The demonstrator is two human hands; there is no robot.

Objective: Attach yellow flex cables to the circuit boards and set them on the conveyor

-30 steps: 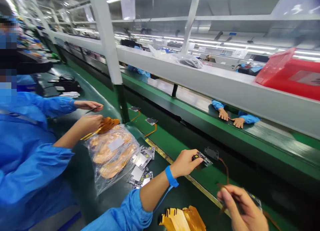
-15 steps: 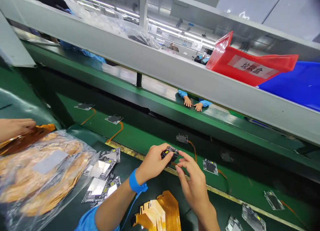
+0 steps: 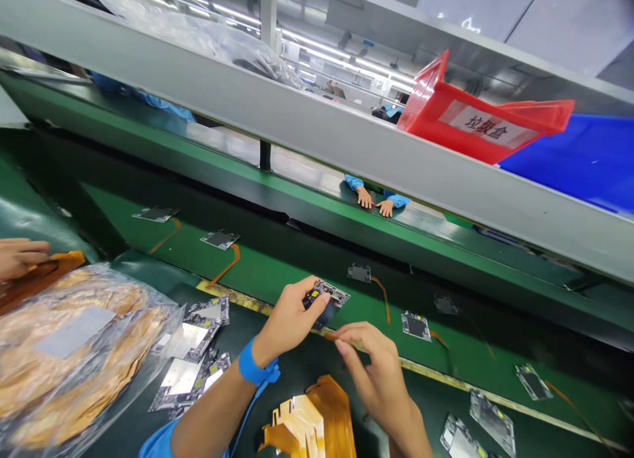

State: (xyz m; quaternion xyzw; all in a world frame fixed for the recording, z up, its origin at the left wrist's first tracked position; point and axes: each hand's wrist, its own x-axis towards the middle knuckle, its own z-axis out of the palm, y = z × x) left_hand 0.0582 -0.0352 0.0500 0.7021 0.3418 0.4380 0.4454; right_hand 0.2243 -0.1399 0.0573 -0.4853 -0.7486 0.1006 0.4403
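Observation:
My left hand (image 3: 292, 310), with a blue wrist strap (image 3: 257, 365) at the wrist, grips a small circuit board (image 3: 333, 294) between thumb and fingers. The board is tilted above the edge of the green belt. My right hand (image 3: 376, 359) is just below and to the right of it, thumb and forefinger pinched on an orange flex cable (image 3: 329, 337). Only a short piece of that cable shows; whether it joins the board I cannot tell. Below my hands lies a stack of orange flex cables (image 3: 329, 412). A pile of circuit boards (image 3: 181, 377) sits left of my left forearm.
Boards with orange cables, such as one board (image 3: 416, 326), lie spaced along the green belt (image 3: 282, 266). A clear bag (image 3: 74, 339) of orange cables is at left, beside another person's hand (image 3: 22, 256). A red bin (image 3: 485, 124) stands on the shelf; a co-worker's hands (image 3: 375, 203) are beyond.
My right hand has drawn down from the board's edge, and a bit of orange cable now shows at its fingertips. The board in my left hand has turned, showing more of its face.

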